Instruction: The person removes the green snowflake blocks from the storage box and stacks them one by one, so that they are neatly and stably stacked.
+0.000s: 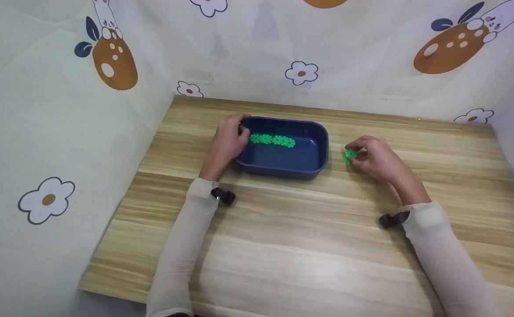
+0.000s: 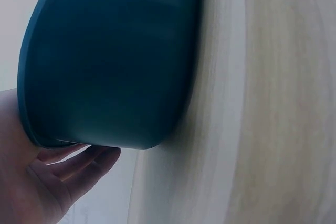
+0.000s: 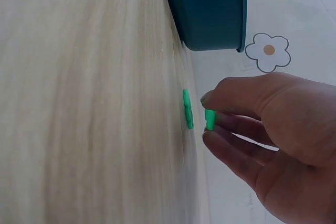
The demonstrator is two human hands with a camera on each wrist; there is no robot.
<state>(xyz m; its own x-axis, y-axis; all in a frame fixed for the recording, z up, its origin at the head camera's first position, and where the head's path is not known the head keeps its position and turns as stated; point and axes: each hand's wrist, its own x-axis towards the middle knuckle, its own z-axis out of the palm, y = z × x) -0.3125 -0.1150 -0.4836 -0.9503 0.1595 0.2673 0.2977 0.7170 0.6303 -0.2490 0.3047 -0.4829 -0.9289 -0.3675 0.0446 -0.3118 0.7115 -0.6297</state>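
A dark blue plastic basin (image 1: 279, 171) stands on the wooden table, with a row of several green snowflake discs (image 1: 278, 140) lying inside it. My left hand (image 1: 229, 138) grips the basin's left end; in the left wrist view its fingers (image 2: 86, 169) curl against the outside wall below the rim. To the right of the basin, my right hand (image 1: 375, 158) pinches a green snowflake disc (image 3: 210, 119) between thumb and fingertips, just above the table. Another green snowflake disc (image 3: 187, 108) lies on the tabletop close beneath, apart from the held one.
The wooden table (image 1: 292, 246) meets patterned cloth walls (image 1: 257, 57) at the back and on the left. Its left edge runs down beside my left forearm. Dark wrist cameras (image 1: 223, 196) sit at both cuffs.
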